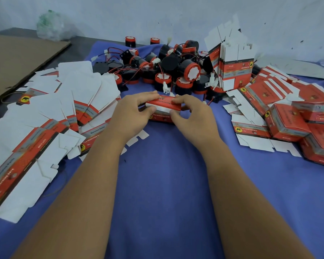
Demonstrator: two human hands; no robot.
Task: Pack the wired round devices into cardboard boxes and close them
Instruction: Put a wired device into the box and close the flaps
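A small red cardboard box [163,106] sits on the blue cloth [165,184] at the centre. My left hand [133,114] grips its left end, thumb on the white flap. My right hand [193,114] pinches its right end, fingers curled over the red top. Just behind the box lies a heap of black and red round devices [176,68] with red and black wires and white plugs. What is inside the held box is hidden.
Flat unfolded boxes [45,113] cover the left side. A bundle of flat boxes [234,66] stands at the back right. Several closed red boxes [295,124] are stacked at the right. A brown cardboard sheet [17,60] lies far left. A wall rises behind.
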